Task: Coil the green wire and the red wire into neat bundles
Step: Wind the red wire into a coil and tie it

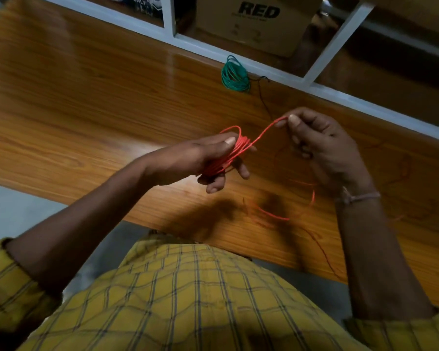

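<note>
The red wire (235,153) is wound in several turns around the fingers of my left hand (208,158), which is closed on that coil above the wooden table (86,102). One strand runs up and right from the coil to my right hand (322,145), pinched between thumb and forefinger. The loose rest of the red wire curves blurred below my right hand and trails over the table toward its near edge. The green wire (235,74) lies coiled in a bundle at the table's far edge, apart from both hands.
A thin black cord (261,95) lies beside the green bundle. Behind the table runs a white frame (340,34) with a cardboard box (256,21) marked RED. Grey floor (10,211) shows at the near left.
</note>
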### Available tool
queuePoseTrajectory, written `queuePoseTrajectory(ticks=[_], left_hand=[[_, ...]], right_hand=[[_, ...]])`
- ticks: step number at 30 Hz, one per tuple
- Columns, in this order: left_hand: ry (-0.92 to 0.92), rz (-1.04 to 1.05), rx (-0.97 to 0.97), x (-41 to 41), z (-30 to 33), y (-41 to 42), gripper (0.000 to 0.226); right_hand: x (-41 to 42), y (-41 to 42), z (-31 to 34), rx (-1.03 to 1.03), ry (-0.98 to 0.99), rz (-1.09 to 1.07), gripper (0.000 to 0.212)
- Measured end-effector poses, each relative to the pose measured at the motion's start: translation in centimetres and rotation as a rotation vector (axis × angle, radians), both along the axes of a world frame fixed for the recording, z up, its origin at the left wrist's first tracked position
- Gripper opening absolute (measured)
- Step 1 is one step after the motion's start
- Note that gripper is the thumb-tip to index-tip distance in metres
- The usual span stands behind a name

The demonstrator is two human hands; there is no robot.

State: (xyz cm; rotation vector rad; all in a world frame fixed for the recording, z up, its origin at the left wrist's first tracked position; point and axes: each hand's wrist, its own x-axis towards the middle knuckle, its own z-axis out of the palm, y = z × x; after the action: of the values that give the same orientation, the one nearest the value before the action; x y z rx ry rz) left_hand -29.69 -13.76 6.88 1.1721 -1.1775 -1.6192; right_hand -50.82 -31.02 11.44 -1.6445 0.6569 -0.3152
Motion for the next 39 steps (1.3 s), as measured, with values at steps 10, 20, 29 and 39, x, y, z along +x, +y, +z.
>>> queuePoseTrajectory(ticks=[10,20,29,39], left_hand=[[0.653,0.109,-0.019,0.1,0.9,-0.4,0.054],[-0.11,0.58,-0.091,0.4,-1.9,-2.5,0.05],[-0.408,0.265,0.003,1.8,-1.8,-0.6,0.034],[0.357,-0.007,-0.012,0.8,0.4,0.6,0.052]], right_hand=[[3.4,6.0,-8.1,0.069,0.184,-0.03,0.027],[1.5,9.6,-4.6,0.131,0.291,0.297,0.011],[-1.2,3.2,0.6,0.271,-0.028,0.187,0.02],[3.5,0.7,-5.4,-0.02,0.071,-0.078,0.03]])
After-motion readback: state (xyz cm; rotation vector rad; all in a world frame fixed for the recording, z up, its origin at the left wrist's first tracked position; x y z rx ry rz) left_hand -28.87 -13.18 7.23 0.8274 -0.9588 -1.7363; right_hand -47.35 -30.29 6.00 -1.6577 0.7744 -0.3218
